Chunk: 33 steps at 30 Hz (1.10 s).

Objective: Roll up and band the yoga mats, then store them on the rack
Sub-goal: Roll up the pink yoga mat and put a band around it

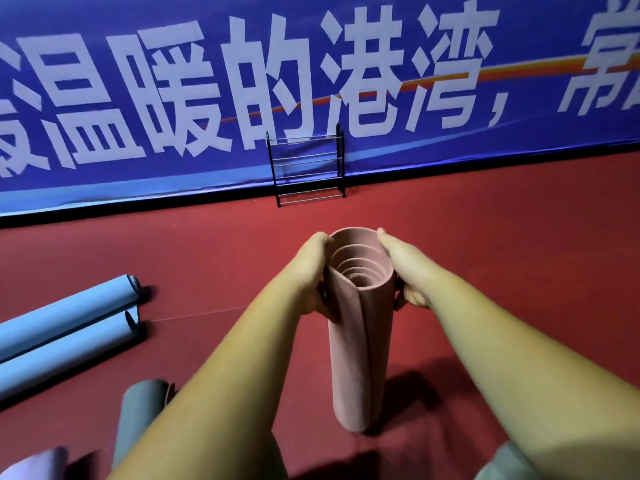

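Observation:
A rolled pink yoga mat [353, 358] stands upright on the red floor in front of me, its spiral top end facing the camera. My left hand [317, 271] grips the mat's upper left side. My right hand [403, 271] grips the upper right side, and a thin dark band [399, 299] shows just beneath that hand against the mat. A black metal rack [306, 168] with several horizontal bars stands empty against the blue banner wall, well beyond the mat.
Two rolled light-blue mats [65, 327] lie on the floor to the left. A grey-green rolled mat [138, 417] and a pale lilac one [34, 465] sit at the lower left. Another grey-green piece [502, 465] shows at the bottom right. Red floor [502, 237] stretches toward the rack.

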Tool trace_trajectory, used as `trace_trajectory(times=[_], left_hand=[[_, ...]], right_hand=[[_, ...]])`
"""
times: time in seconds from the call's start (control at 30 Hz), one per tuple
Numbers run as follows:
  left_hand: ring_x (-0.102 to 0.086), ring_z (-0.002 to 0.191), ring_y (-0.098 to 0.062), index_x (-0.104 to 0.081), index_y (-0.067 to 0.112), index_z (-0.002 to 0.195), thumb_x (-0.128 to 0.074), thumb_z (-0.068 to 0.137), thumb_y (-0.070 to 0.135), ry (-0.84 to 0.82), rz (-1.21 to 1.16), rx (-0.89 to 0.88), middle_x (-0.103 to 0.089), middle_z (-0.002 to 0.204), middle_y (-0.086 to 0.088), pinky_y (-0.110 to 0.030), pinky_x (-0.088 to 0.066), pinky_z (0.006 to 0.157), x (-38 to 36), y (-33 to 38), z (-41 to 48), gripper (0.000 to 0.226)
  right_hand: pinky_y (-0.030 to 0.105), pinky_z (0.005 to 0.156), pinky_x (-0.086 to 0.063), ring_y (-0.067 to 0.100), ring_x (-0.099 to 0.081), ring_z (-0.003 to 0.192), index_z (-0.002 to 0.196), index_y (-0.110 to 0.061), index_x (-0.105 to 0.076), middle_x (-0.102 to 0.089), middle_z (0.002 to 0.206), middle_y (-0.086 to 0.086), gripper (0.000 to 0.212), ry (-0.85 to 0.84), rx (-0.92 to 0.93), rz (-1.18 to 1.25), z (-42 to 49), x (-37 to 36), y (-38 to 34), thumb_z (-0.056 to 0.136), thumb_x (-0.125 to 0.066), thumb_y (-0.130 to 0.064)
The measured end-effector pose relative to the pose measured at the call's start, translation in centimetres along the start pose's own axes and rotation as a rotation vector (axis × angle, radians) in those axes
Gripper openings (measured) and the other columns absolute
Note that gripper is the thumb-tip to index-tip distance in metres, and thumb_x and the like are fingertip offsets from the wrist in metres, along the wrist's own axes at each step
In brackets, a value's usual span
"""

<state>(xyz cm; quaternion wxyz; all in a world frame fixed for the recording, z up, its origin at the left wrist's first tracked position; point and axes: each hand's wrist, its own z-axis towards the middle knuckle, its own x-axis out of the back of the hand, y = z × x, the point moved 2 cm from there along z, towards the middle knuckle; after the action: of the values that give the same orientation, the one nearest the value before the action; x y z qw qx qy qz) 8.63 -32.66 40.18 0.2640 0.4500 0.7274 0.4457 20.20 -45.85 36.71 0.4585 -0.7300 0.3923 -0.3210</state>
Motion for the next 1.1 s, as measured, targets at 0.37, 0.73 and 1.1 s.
trace_trajectory(times=[0.37,0.73,1.1], left_hand=[[-0.063,0.105,-0.061,-0.05,0.019,0.15,-0.019,0.102,0.078,0.077,0.112,0.137,-0.059,0.131,-0.033,-0.085,-0.051,0.067,-0.3,-3.3,5.7,0.082],[-0.057,0.11,-0.068,-0.022,0.023,0.167,-0.029,0.068,0.108,0.067,0.276,0.141,-0.03,0.165,-0.023,-0.081,-0.053,0.067,-1.1,-7.6,7.1,0.131],[-0.071,0.096,-0.031,-0.051,0.024,0.132,-0.074,0.082,0.053,0.135,0.42,-0.114,-0.066,0.118,-0.003,-0.057,-0.066,0.061,-2.1,-5.7,7.8,0.061]], right_hand=[[0.04,0.07,-0.053,0.032,-0.075,0.089,0.116,-0.023,-0.075,-0.081,0.099,0.011,0.072,0.004,-0.064,0.081,4.4,-0.3,4.3,0.087,-0.053,-0.085],[0.057,0.092,-0.049,0.036,-0.07,0.099,0.094,-0.029,-0.077,-0.081,0.097,0.009,0.071,-0.062,-0.165,0.059,7.8,1.4,7.4,0.074,-0.056,-0.094],[0.05,0.108,-0.054,0.026,-0.078,0.105,0.117,-0.023,-0.078,-0.082,0.107,0.002,0.074,-0.022,-0.078,0.158,8.6,1.6,6.9,0.083,-0.058,-0.086]])
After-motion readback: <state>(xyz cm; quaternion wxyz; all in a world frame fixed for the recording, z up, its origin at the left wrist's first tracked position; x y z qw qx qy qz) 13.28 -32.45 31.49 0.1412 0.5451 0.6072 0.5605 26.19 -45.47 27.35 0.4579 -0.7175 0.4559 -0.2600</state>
